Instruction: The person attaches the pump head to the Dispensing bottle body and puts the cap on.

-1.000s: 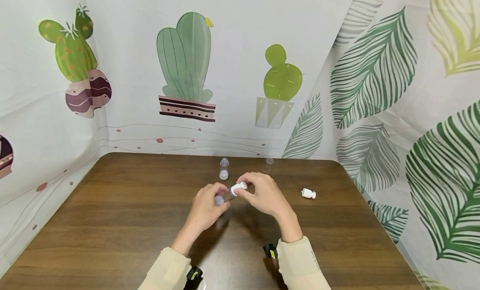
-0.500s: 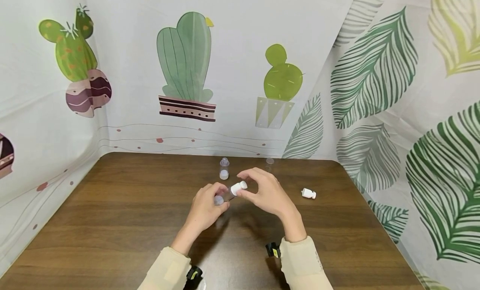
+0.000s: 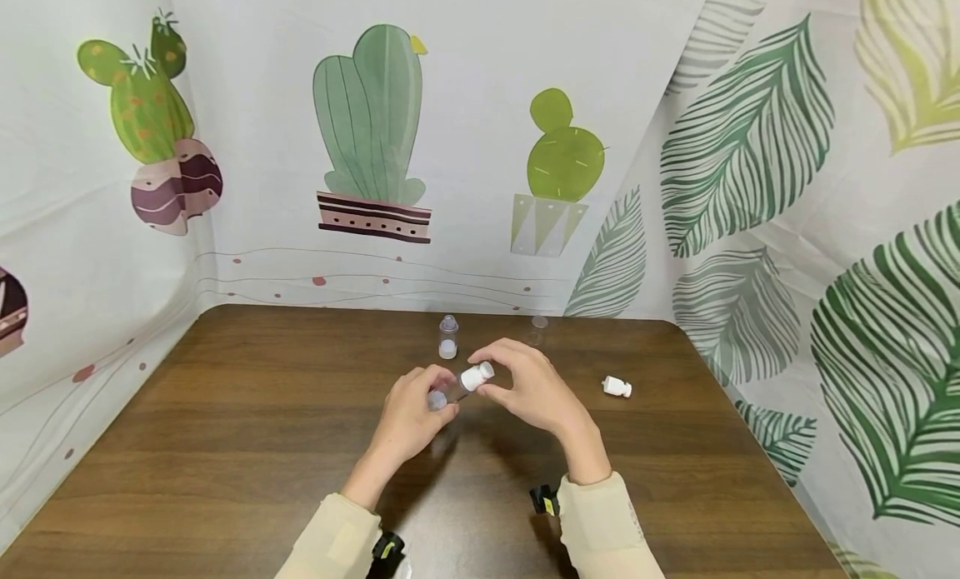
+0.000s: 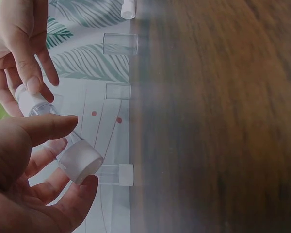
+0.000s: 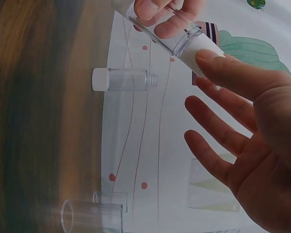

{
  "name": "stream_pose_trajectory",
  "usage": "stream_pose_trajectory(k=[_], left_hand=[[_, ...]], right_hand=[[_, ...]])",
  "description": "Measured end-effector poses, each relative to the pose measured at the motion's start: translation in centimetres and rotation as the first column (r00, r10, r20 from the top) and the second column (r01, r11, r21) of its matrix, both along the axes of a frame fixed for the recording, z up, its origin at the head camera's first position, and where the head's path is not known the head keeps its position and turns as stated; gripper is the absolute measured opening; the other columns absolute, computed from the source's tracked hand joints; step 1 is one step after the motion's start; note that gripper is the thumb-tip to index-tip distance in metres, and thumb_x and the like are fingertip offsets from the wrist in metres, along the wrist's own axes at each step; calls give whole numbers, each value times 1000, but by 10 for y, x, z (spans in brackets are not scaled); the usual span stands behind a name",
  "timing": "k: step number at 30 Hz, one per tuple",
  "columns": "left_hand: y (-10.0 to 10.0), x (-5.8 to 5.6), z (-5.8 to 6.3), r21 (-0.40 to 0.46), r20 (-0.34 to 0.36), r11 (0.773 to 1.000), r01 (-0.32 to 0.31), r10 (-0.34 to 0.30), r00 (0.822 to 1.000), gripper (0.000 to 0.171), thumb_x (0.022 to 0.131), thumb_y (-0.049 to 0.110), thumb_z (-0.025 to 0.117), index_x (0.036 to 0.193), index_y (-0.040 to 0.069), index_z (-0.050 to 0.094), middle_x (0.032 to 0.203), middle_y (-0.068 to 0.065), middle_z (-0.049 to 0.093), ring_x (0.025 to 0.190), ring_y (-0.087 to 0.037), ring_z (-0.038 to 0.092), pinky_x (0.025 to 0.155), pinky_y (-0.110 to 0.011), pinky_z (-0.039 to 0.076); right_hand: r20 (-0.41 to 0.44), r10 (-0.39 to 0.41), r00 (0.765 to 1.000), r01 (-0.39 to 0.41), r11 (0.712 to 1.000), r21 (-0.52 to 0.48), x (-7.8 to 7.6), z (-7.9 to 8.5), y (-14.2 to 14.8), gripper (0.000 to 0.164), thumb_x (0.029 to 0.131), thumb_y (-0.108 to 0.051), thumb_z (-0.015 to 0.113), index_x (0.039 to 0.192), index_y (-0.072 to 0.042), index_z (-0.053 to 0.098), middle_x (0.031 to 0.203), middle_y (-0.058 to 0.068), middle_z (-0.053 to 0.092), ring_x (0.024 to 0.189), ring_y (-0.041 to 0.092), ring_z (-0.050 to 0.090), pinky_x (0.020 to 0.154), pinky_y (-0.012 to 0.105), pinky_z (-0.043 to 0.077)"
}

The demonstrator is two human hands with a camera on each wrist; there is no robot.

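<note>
My left hand [image 3: 411, 416] grips a small clear bottle [image 5: 170, 42] with a white base [image 4: 80, 161], held tilted above the table. A white pump top [image 3: 477, 376] sits on the bottle's upper end, leaning toward the right. My right hand [image 3: 536, 389] has its thumb and index finger around this top; in the right wrist view the thumb lies on its side while the other fingers are spread away. Behind the hands, a second clear bottle [image 3: 448, 339] with a white base and a threaded neck stands upright.
Two clear cylindrical covers [image 5: 94, 216] stand near the back edge of the brown wooden table [image 3: 262, 412]. Another white pump top [image 3: 617, 386] lies on its side at the right. A printed cloth [image 3: 480, 146] hangs behind the table.
My right hand loosens and lifts slightly off the pump top, then comes back around it. The pump top is turned a little. My left hand keeps its hold on the bottle.
</note>
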State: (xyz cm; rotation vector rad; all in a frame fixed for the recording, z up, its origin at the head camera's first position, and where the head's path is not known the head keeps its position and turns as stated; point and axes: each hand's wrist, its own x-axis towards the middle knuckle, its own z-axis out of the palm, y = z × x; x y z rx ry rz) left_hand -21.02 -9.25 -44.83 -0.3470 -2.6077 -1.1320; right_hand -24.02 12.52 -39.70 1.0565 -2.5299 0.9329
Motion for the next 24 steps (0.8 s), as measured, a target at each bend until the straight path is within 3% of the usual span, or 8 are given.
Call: stream_pose_trajectory(k=[11,24], left_hand=[[0,1,0,7,3,1000,-1,1,1000,31,82,9,89,108,13,72,105,-6,73,100,-26,67,88,-50,51],[0,1,1,7,2,1000,0,0,1000,31,82,9,89,107,14,73,105,-5,72,99,-26,67,87,-48,52]], right_hand=[[5,0,1000,0,1000,16,1,-1,-2,27,89,-8,86,114,-14,76,110,-6,75,104,13,67,93,39,56],[93,-55,994,53,998,23,0,-2,-3,17,95,-21,82,110,-17,76,98,-12,70,93,8,64,85,33,53]])
